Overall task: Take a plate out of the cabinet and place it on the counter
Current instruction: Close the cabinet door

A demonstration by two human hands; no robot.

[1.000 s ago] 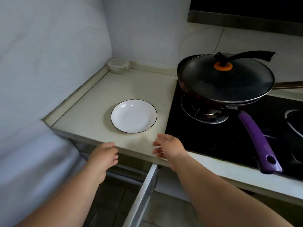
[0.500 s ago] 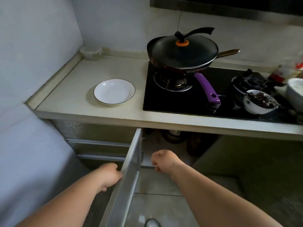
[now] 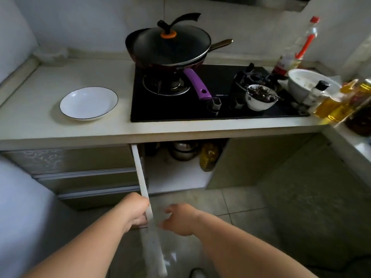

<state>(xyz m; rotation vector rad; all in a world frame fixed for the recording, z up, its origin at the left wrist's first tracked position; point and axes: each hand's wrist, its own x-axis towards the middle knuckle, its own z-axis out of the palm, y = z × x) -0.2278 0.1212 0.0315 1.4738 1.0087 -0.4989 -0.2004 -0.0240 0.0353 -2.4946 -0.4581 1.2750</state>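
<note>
Both my hands at the open cabinet door (image 3: pixel 145 199).
My left grip (image 3: pixel 135 211) is clamped on the door's edge; my right grip (image 3: pixel 179 219) hovers beside it, fingers apart. Beyond, the plate (image 3: pixel 89 102) rests on the bench (image 3: pixel 40 121).

Both forearms bare — no sleeves, watch or rings visible.

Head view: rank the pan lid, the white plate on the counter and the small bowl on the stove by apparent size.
1. Pan lid, widest.
2. White plate, clearly smaller.
3. Small bowl, smallest.
All sit at similar depth, so the order is probably real.
</note>
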